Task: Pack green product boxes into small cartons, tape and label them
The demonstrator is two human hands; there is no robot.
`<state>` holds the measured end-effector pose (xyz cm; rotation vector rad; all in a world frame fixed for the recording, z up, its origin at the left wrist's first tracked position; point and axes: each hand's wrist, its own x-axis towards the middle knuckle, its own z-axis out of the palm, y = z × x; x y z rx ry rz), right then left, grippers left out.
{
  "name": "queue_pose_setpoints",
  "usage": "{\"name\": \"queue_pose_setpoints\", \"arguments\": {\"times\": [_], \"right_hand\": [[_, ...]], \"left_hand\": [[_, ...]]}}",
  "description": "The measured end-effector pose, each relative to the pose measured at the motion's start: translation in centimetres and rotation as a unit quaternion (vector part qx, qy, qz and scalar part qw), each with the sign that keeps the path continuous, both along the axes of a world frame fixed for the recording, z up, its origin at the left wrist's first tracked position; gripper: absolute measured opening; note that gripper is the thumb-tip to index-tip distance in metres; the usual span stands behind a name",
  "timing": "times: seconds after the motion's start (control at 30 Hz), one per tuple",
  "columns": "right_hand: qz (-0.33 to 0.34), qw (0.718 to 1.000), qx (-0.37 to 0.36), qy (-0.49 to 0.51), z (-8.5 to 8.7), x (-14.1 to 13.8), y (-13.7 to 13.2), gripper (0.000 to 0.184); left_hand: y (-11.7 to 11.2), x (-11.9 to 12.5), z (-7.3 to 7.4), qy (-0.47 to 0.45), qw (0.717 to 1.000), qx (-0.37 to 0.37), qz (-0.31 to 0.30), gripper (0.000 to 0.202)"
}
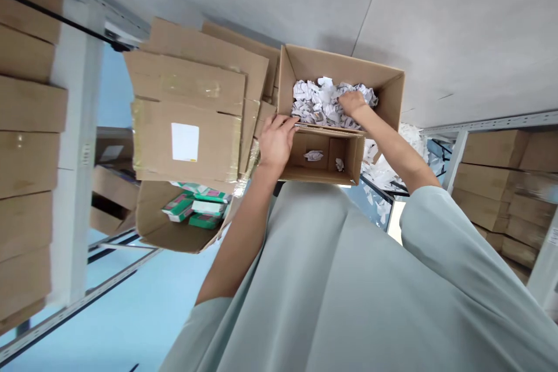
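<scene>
A larger open cardboard box (342, 61) stands in front of me, with a thick layer of crumpled white paper (311, 99) inside. My right hand (352, 103) reaches into it, fingers closed down in the paper; the fingertips are partly hidden. Nearer to my body is a smaller open cardboard box (320, 177), set against the larger one, with two loose paper wads (313, 156) on its bottom. My left hand (278, 139) grips the corner where the rims of both boxes meet, its fingers bent over the edge.
Flattened cartons (187, 133) are stacked at the left, beside the boxes. Below them, an open carton (174, 238) holds several green and white packets (204, 209). White paper scraps (383, 171) lie at the right. Shelves with stacked boxes (26, 163) flank both sides.
</scene>
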<state>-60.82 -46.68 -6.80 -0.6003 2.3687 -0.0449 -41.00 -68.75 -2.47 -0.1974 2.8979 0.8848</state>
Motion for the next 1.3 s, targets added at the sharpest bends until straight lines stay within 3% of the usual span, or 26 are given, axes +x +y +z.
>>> {"name": "queue_pose_setpoints", "arguments": {"times": [0.07,0.17,0.3,0.4,0.5,0.63,0.8,0.97,1.07,1.17,1.23,1.3], "right_hand": [[-0.011,0.999,0.021,0.025,1.7,0.2,1.0,0.044],[-0.034,0.995,-0.03,0.083,6.3,2.3,3.3,0.052],[-0.084,0.979,-0.146,0.117,13.8,8.8,5.5,0.06],[-0.105,0.974,-0.192,0.063,16.1,14.1,4.3,0.062],[-0.098,0.969,-0.225,-0.008,14.8,17.3,1.5,0.062],[-0.12,0.952,-0.272,-0.065,12.5,18.8,-0.1,0.064],[-0.229,0.937,-0.263,-0.002,13.5,20.5,4.5,0.049],[-0.337,0.926,-0.161,0.059,13.0,23.2,8.8,0.044],[-0.345,0.93,-0.122,0.047,11.6,24.9,8.9,0.047],[-0.329,0.939,-0.091,0.028,10.8,26.2,8.1,0.04],[-0.323,0.943,-0.073,0.023,10.8,26.9,7.7,0.034],[-0.323,0.944,-0.058,0.024,10.9,27.5,7.6,0.032]], "left_hand": [[0.0,0.0,-0.1,0.001,1.0,0.002,0.003,0.039],[0.1,-0.1,-0.2,-0.001,1.0,0.001,0.003,0.039],[0.0,-0.2,-0.2,-0.011,1.0,-0.003,-0.001,0.041],[-0.1,-0.2,-0.1,-0.018,1.0,-0.003,-0.007,0.042],[-0.3,-0.3,-0.1,-0.019,1.0,-0.007,-0.013,0.043],[-0.8,-0.4,-0.2,-0.018,0.999,-0.01,-0.029,0.044],[-1.7,0.8,0.2,0.01,0.999,0.001,-0.042,0.052],[-2.0,2.6,1.4,0.023,0.999,0.0,-0.037,0.069],[-2.0,3.0,1.6,0.041,0.999,-0.002,-0.031,0.081],[-2.2,4.0,1.5,0.057,0.998,-0.01,0.006,0.091],[-2.4,5.7,1.7,0.034,0.998,-0.003,0.052,0.095],[-2.6,8.0,2.1,-0.022,0.995,0.018,0.1,0.086]]}}
